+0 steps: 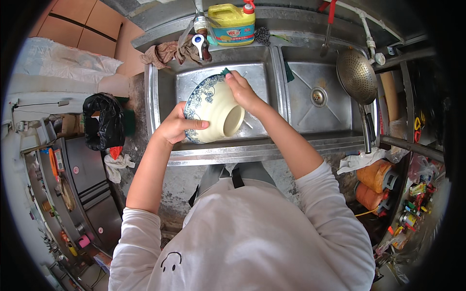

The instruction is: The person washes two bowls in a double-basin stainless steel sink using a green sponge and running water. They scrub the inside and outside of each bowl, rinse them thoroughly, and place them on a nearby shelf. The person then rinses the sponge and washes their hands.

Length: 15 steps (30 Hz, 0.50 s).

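Note:
A large cream ceramic bowl (211, 109) with a blue floral band is tilted on its side over the left basin of a steel double sink (225, 158), its foot ring facing down and right. My left hand (180, 124) grips the rim at the left, thumb on the outer wall. At the upper rim my right hand (242, 89) presses a green scouring pad (225, 71), of which only a small part shows. The bowl's inside is hidden from view. A faucet with a white and blue lever (198, 45) stands behind the left basin.
On the back ledge are brown rags (162, 54), a yellow detergent jug (233, 27) and a steel wool scrubber (262, 36). A perforated skimmer (357, 76) lies across the right basin's right edge. Another green pad (289, 72) sits at the divider. A black bag (103, 122) stands left.

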Each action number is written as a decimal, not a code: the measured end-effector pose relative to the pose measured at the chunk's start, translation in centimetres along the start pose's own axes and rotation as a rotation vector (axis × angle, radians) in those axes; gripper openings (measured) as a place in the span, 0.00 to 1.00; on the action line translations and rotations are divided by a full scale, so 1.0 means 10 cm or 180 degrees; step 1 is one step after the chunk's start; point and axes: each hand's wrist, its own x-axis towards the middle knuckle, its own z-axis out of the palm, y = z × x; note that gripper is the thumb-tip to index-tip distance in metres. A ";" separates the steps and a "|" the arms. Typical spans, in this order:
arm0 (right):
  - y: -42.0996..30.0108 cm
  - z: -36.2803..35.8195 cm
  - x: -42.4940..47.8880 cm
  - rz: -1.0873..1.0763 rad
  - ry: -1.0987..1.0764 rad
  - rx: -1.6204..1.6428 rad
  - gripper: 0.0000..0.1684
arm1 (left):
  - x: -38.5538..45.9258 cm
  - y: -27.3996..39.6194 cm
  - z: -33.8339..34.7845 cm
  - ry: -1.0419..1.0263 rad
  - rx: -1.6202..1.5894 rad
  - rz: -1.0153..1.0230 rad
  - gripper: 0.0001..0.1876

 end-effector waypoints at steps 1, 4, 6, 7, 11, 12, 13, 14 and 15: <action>0.01 0.03 -0.03 -0.0189 0.0100 -0.0330 0.26 | 0.01 0.00 0.00 0.0006 0.0042 -0.0039 0.18; -0.12 0.19 -0.24 -0.0415 0.0166 -0.1330 0.37 | 0.05 -0.07 0.00 0.0237 0.0066 0.0072 0.16; -0.16 0.34 -0.42 -0.0738 0.0228 -0.2125 0.37 | 0.08 -0.11 -0.01 0.0231 0.0178 0.0146 0.15; -0.17 0.43 -0.49 -0.0908 0.0241 -0.2519 0.38 | 0.08 -0.14 -0.02 0.0246 0.0232 0.0187 0.15; -0.18 0.70 -0.65 -0.1470 0.0427 -0.3158 0.39 | 0.16 -0.37 -0.11 0.0213 -0.0034 0.0479 0.13; -0.16 0.69 -0.60 -0.1503 0.0497 -0.3018 0.40 | 0.15 -0.35 -0.09 0.0271 0.0021 0.0492 0.13; -0.15 0.67 -0.53 -0.1538 0.0561 -0.2876 0.41 | 0.13 -0.32 -0.07 0.0291 0.0098 0.0435 0.13; -0.17 0.61 -0.44 -0.1149 0.0523 -0.3008 0.37 | 0.10 -0.27 -0.03 0.0315 0.0174 0.0379 0.13; -0.17 0.54 -0.34 -0.0849 0.0371 -0.2435 0.38 | 0.08 -0.24 -0.02 0.0343 0.0253 0.0326 0.13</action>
